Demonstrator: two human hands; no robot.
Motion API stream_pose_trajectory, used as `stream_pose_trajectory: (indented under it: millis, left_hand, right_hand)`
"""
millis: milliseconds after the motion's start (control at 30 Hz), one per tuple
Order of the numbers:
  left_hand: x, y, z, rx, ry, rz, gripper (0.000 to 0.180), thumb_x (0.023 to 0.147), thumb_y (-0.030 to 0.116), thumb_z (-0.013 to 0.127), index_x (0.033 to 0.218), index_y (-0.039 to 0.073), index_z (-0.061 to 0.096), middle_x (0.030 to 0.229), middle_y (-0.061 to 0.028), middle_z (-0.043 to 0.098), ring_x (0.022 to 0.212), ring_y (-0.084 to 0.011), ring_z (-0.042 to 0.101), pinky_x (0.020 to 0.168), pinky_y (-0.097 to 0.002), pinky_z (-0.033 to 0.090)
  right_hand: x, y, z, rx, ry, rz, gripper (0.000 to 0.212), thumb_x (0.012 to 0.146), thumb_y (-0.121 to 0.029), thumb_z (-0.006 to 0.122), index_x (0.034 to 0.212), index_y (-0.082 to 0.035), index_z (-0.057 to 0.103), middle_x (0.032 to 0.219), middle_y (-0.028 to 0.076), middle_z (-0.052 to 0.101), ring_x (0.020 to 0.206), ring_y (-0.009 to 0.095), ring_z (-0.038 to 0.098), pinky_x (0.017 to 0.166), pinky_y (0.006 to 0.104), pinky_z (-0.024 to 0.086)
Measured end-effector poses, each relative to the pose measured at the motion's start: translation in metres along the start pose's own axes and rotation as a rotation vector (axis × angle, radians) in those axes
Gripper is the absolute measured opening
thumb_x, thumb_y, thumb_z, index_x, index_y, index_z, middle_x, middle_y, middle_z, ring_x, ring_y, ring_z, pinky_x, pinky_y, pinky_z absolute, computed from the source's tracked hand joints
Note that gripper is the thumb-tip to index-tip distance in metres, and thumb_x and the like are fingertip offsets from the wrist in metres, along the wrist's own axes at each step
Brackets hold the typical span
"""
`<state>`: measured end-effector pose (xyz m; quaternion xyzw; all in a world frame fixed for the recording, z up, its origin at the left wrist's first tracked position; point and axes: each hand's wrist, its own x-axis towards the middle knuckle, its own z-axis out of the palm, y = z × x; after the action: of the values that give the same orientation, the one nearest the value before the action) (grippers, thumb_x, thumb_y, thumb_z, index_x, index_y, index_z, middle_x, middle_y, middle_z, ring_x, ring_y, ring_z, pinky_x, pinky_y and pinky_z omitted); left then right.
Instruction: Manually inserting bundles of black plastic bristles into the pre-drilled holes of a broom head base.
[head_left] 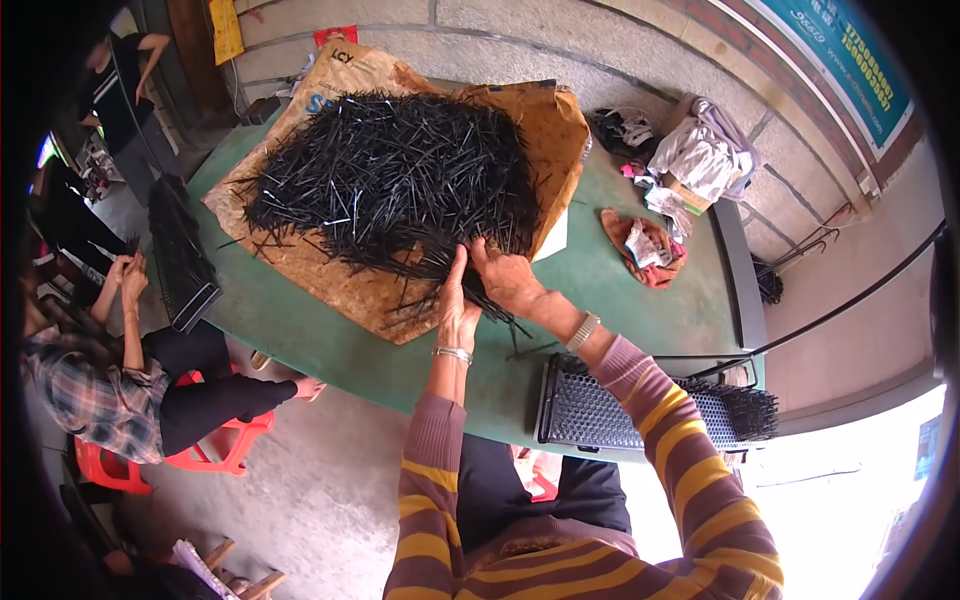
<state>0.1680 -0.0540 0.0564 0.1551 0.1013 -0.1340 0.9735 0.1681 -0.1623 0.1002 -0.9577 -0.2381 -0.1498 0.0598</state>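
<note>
A big heap of thin black sticks (390,170) lies on a flattened brown paper sack (300,285) over the green table. At the near edge of the heap, my left hand (458,308) and my right hand (510,280) close around a bundle of these sticks (487,296). The left thumb points up along the bundle, while the right fingers curl over it from the right. Loose ends stick out below the right hand. By the table's front edge, under my right forearm, sits a rack full of round holes (590,410). Black sticks stand packed at its right end (750,412).
Crumpled white cloths (690,160) and a brown rag (640,262) lie on the right of the green table (690,310). A thin dark rod (850,300) crosses at right. At left, a person (90,380) sits on a red stool (235,440); another person (135,100) stands behind.
</note>
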Motion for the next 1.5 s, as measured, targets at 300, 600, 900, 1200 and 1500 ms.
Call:
stream_pose_trajectory:
  millis: [300, 600, 900, 1200, 1500]
  left_hand:
    - [0.015, 0.003, -0.018, 0.130, 0.220, 0.283, 0.025, 0.076, 0.005, 0.075, 0.099, 0.000, 0.068, 0.096, -0.0052, 0.070, 0.087, -0.0159, 0.066, 0.080, -0.0291, 0.054]
    - [-0.020, -0.015, -0.005, 0.825, -0.029, 0.768, 0.035, 0.088, 0.012, 0.065, 0.120, 0.002, 0.055, 0.116, -0.0059, 0.061, 0.098, -0.0150, 0.058, 0.085, -0.0284, 0.048]
    - [-0.010, -0.025, -0.054, 1.141, 0.084, 0.795, 0.031, 0.084, 0.011, 0.066, 0.112, 0.001, 0.058, 0.104, -0.0136, 0.065, 0.098, -0.0239, 0.062, 0.083, -0.0364, 0.049]
    - [-0.033, -0.029, -0.023, 0.974, 0.022, 0.805, 0.055, 0.076, 0.014, 0.076, 0.122, 0.002, 0.049, 0.109, -0.0114, 0.060, 0.103, -0.0222, 0.059, 0.086, -0.0350, 0.047]
    - [-0.041, -0.038, -0.033, 1.271, 0.094, 0.858, 0.041, 0.077, 0.019, 0.074, 0.109, 0.001, 0.055, 0.091, -0.0167, 0.066, 0.081, -0.0326, 0.065, 0.070, -0.0424, 0.050]
  right_hand:
    - [0.022, 0.013, -0.059, 0.409, -0.731, 0.243, 0.082, 0.090, -0.043, 0.063, 0.147, 0.000, 0.024, 0.124, 0.030, 0.051, 0.117, 0.040, 0.053, 0.096, 0.0447, 0.045]
    - [0.000, -0.025, -0.005, 1.094, 0.080, 0.188, 0.100, 0.076, -0.036, 0.081, 0.146, 0.005, 0.023, 0.132, 0.019, 0.047, 0.119, 0.024, 0.046, 0.102, 0.0341, 0.039]
    - [-0.002, -0.060, -0.011, 1.060, 0.256, 0.555, 0.051, 0.078, -0.029, 0.077, 0.114, -0.001, 0.054, 0.111, 0.010, 0.058, 0.109, 0.022, 0.053, 0.097, 0.0347, 0.041]
    - [-0.014, -0.045, 0.012, 1.346, 0.202, 0.512, 0.029, 0.098, -0.029, 0.056, 0.101, -0.001, 0.062, 0.086, 0.007, 0.062, 0.085, 0.017, 0.055, 0.078, 0.0305, 0.045]
    - [-0.018, -0.040, -0.010, 1.077, 0.223, 0.412, 0.029, 0.102, -0.022, 0.046, 0.095, 0.003, 0.060, 0.090, 0.016, 0.068, 0.081, 0.023, 0.060, 0.078, 0.0338, 0.047]
